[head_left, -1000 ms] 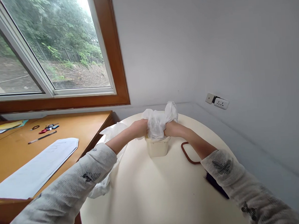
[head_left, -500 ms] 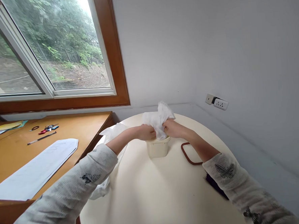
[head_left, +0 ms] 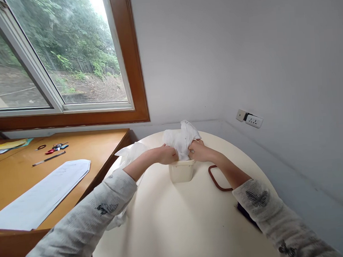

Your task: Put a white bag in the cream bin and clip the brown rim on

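A small cream plastic bin (head_left: 181, 173) stands on the pale round table (head_left: 177, 225). From its mouth rises a thin white plastic bag (head_left: 180, 141), bunched and crumpled above the rim. My left hand (head_left: 167, 154) is closed on the bag's left side, just over the rim. On the opposite side, my right hand (head_left: 198, 150) grips the bag with curled fingers. The lower part of the bag is hidden inside the bin. A brown rounded frame (head_left: 217, 184) lies on the table to the right, partly covered by my right forearm.
More white plastic bags (head_left: 132, 151) lie on the table's left side, behind my left arm. A dark object (head_left: 248, 217) sits under my right sleeve. The wooden desk (head_left: 103, 148) at left holds papers (head_left: 44, 192), a pen (head_left: 49, 159) and keys (head_left: 56, 148).
Both hands have shifted slightly with the bag between them, and its bunched top sits a little lower. The bin stays where it was; the view has tilted slightly.
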Available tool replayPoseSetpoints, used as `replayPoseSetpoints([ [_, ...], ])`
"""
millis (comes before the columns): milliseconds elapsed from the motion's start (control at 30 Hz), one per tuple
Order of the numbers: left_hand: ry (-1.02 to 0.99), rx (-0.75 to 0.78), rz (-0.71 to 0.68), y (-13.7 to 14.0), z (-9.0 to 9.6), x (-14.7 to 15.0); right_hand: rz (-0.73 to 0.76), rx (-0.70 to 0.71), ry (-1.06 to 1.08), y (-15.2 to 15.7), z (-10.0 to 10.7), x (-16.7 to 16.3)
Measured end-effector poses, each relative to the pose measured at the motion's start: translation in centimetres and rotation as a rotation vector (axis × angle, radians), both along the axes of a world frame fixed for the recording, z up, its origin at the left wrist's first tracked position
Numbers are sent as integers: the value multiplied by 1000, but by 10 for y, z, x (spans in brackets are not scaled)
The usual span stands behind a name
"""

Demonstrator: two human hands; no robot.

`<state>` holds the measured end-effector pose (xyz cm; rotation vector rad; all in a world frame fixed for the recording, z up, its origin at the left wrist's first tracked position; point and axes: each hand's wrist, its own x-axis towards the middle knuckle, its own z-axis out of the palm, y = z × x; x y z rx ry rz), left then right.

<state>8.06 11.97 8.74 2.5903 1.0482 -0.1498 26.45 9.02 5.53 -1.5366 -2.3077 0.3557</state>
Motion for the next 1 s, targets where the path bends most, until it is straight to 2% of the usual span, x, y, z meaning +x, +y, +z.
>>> replayPoseSetpoints([
  [100,-29,-28,-11,-2,-5,5,10,-48,-1,2,-4,-4],
  [200,-115,-41,21,5,5,-6,25,-89,37,-1,2,1],
  [300,-249,10,155,20,20,-24,61,-122,116,-7,17,13],
  [367,-334,42,284,32,25,-33,48,-167,263,-8,25,23],
  [467,-421,24,453,49,22,-37,-66,-244,493,1,26,34],
  [600,-425,-104,581,62,5,-27,-272,-277,645,21,12,38],
  [700,-430,-152,611,68,-7,-18,-318,-295,746,29,6,35],
  [800,-490,-149,611,72,-13,-13,-289,-283,792,32,7,31],
  [900,-618,-114,601,73,-11,-16,-248,-221,820,35,12,32],
  [1000,-794,-67,564,69,1,-30,-225,-124,861,37,20,40],
])
